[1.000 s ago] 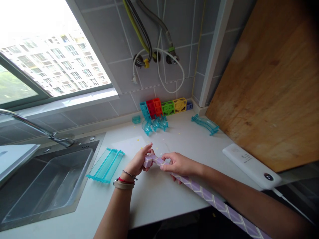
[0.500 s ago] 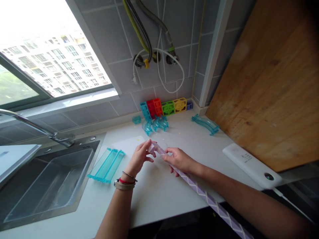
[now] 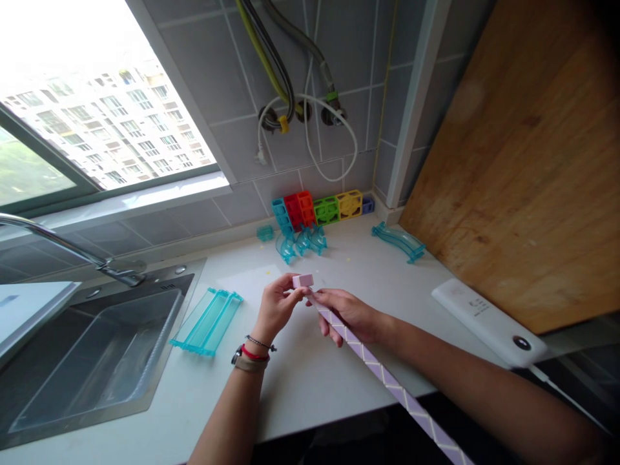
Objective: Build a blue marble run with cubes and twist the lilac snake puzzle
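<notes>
A long lavender snake puzzle (image 3: 387, 376) with white zigzag lines runs from between my hands down to the bottom edge, lower right. Its far end is bent over into a small pink-lavender block. My left hand (image 3: 279, 303) is closed around that bent end, thumb and fingers pinching it. Just to the right, my right hand (image 3: 349, 314) grips the straight part near the bend, thumb on top and the other fingers beneath. Both hands are above the white countertop (image 3: 290, 394).
Left of my hands lie flat teal track pieces (image 3: 208, 323), beside the sink (image 3: 159, 361). Curved teal pieces (image 3: 303, 242) and coloured toy blocks (image 3: 327, 210) stand by the wall. On the right are a teal slide (image 3: 400, 242), a white power bank (image 3: 484, 323) and a wooden board (image 3: 508, 161).
The puzzle's end block has turned and now sits bent across the top. My left hand has shifted slightly right and closed in on the bend, nearer my right hand.
</notes>
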### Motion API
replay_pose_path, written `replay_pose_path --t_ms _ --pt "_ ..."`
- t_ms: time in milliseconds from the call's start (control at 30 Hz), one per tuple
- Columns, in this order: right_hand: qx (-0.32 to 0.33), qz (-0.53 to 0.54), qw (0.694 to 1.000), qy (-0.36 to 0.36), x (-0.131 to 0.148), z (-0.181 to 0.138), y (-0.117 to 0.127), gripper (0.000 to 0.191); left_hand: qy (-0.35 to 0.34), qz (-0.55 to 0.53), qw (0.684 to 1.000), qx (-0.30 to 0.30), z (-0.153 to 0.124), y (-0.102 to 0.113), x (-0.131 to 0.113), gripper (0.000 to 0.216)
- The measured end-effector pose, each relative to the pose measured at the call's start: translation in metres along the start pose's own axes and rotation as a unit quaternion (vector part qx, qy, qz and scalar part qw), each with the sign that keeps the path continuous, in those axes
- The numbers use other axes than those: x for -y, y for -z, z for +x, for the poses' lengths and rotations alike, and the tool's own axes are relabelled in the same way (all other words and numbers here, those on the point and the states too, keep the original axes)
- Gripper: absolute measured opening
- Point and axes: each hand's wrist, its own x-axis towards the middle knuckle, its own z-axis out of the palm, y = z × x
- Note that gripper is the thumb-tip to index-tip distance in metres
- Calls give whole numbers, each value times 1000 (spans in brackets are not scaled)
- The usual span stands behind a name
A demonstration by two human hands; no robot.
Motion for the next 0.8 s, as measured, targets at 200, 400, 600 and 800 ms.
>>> replay_pose_path --t_ms 200,400,600,800 --pt "1 -3 1000 21 -8 6 6 39 40 -8 999 -14 1 -7 8 38" --pt "20 -13 1000 18 -10 6 7 41 77 -24 997 5 1 -7 3 44" --pt "47 -17 999 15 -7 3 6 36 75 7 997 11 0 -11 -2 49" --pt "17 2 1000 -22 -8 6 8 32 43 -9 999 28 -1 -9 0 40"
